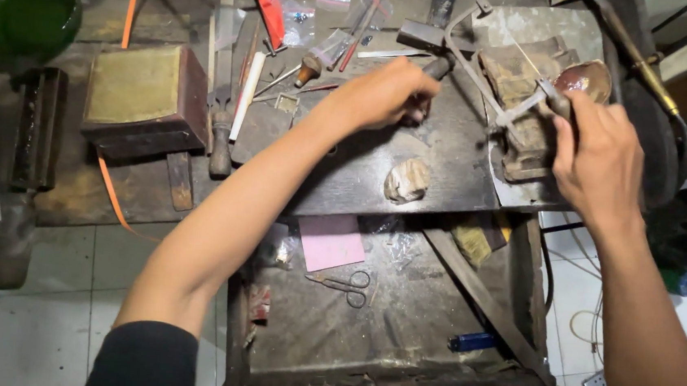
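Observation:
My left hand is closed around the dark handle of a jeweller's saw frame, which reaches across the dark workbench. My right hand grips the far end of the saw frame at its clamp, next to a worn wooden bench peg. A small brown shell-shaped dish lies just beyond my right hand. The blade itself is too thin to make out.
A brass-topped wooden block sits left, with files and hand tools beside it. An open drawer below holds small scissors, a pink paper and a blue lighter. A crumpled wad lies on the bench. A green bowl is top left.

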